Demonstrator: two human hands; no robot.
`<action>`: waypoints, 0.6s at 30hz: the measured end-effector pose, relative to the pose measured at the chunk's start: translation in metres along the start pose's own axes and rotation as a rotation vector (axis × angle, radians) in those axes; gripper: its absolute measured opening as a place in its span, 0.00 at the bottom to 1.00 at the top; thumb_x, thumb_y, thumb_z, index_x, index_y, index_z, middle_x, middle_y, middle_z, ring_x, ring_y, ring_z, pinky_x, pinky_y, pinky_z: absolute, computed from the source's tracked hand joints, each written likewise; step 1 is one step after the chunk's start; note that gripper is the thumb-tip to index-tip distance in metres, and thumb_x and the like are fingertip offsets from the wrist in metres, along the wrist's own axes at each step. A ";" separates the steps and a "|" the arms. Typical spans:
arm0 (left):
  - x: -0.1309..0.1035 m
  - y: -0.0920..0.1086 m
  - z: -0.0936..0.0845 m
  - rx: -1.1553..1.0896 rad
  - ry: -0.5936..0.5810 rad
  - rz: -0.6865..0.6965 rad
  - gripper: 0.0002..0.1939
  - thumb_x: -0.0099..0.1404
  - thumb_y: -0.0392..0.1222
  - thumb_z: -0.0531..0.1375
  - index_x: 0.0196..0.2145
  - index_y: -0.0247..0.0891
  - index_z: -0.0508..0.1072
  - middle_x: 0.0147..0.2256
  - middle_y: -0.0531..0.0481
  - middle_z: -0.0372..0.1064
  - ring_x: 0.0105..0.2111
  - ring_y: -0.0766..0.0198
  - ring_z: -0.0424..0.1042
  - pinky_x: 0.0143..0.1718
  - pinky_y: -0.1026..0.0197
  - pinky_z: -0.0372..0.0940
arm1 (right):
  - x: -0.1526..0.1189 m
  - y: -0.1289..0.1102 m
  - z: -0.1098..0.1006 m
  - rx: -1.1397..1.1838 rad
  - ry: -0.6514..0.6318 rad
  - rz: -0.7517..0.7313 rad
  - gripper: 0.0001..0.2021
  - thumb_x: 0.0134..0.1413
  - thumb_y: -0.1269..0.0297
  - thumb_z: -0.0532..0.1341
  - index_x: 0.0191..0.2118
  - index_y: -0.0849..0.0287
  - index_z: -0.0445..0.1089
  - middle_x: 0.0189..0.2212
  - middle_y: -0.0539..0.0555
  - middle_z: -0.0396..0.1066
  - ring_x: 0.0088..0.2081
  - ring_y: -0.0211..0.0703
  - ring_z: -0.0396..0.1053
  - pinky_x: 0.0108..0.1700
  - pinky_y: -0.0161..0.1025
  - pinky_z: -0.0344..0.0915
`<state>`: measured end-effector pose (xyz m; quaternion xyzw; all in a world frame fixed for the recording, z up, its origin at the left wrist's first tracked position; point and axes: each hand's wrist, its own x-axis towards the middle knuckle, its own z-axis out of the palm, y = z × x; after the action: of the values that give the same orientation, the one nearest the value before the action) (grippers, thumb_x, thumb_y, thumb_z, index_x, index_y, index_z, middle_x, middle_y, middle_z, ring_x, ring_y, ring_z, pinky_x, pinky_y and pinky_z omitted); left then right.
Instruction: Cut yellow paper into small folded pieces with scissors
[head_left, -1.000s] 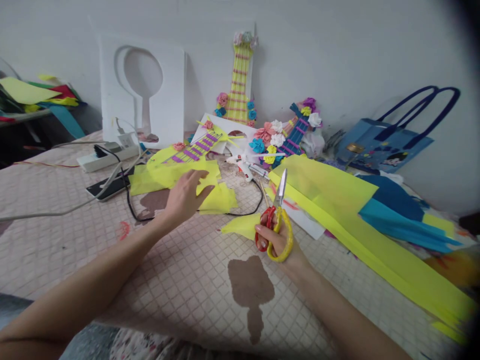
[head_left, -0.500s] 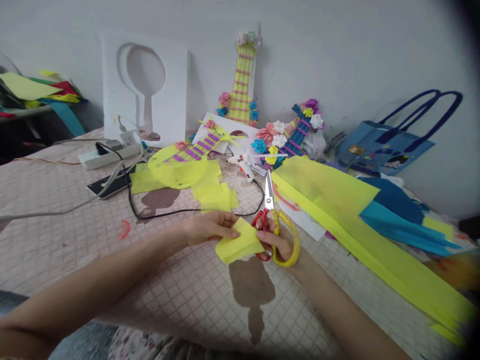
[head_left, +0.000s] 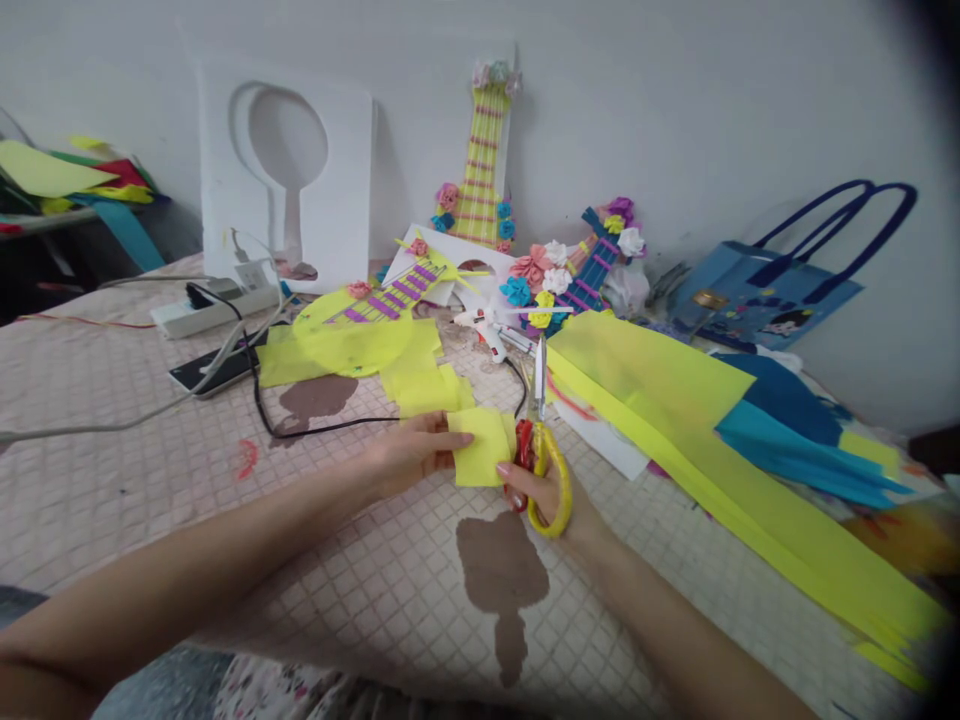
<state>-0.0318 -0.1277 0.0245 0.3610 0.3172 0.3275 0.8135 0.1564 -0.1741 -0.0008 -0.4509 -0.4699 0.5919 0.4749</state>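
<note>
My left hand pinches the left side of a small stack of yellow paper pieces, thumb on top. My right hand holds the lower right corner of the same paper between thumb and fingers. Scissors with one red and one yellow handle loop hang on my right hand too, blades pointing away from me. More yellow paper pieces lie on the table just beyond my hands, and the paper hides part of a black cable.
A white glue gun lies past the scissors. Long yellow sheets and blue sheets cover the right side. At left are a power strip and a phone. Flower-decorated crafts and a blue bag stand at the back.
The yellow paper has turned from a slant to nearly square on, and moved slightly up. My right hand has shifted a little left, and the scissors have rotated so the blades appear narrower.
</note>
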 end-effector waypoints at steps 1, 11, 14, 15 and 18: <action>-0.001 0.002 0.000 0.036 0.019 0.004 0.18 0.53 0.35 0.66 0.43 0.33 0.71 0.44 0.42 0.72 0.40 0.62 0.73 0.44 0.58 0.65 | 0.001 0.001 -0.003 -0.007 -0.018 0.004 0.13 0.45 0.59 0.66 0.32 0.57 0.62 0.16 0.42 0.62 0.15 0.30 0.57 0.18 0.30 0.58; -0.001 0.008 -0.001 0.243 0.006 -0.005 0.15 0.48 0.41 0.69 0.33 0.31 0.73 0.31 0.46 0.75 0.31 0.64 0.73 0.36 0.61 0.66 | 0.002 0.002 -0.008 0.043 -0.153 0.015 0.14 0.49 0.54 0.63 0.32 0.56 0.59 0.12 0.40 0.57 0.12 0.30 0.54 0.16 0.29 0.55; 0.000 0.006 -0.002 0.263 0.110 0.038 0.17 0.47 0.44 0.69 0.32 0.31 0.72 0.30 0.47 0.74 0.29 0.65 0.72 0.34 0.62 0.65 | 0.002 0.000 -0.004 0.064 -0.096 0.013 0.16 0.44 0.56 0.67 0.31 0.56 0.59 0.13 0.40 0.58 0.13 0.30 0.55 0.16 0.30 0.56; 0.001 0.006 -0.002 0.270 0.121 0.039 0.17 0.47 0.44 0.69 0.32 0.31 0.72 0.31 0.47 0.74 0.29 0.65 0.72 0.34 0.61 0.65 | 0.002 -0.001 -0.003 0.059 -0.073 0.023 0.16 0.43 0.57 0.68 0.31 0.56 0.59 0.13 0.40 0.59 0.13 0.30 0.55 0.16 0.30 0.56; 0.001 0.007 -0.001 0.276 0.100 0.027 0.17 0.47 0.45 0.69 0.32 0.31 0.73 0.31 0.47 0.74 0.29 0.65 0.72 0.33 0.62 0.64 | 0.001 -0.002 -0.002 0.032 -0.019 0.035 0.15 0.43 0.59 0.68 0.31 0.56 0.60 0.13 0.40 0.59 0.14 0.30 0.56 0.17 0.30 0.58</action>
<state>-0.0339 -0.1232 0.0292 0.4566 0.3947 0.3092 0.7349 0.1581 -0.1723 0.0006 -0.4457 -0.4571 0.6118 0.4671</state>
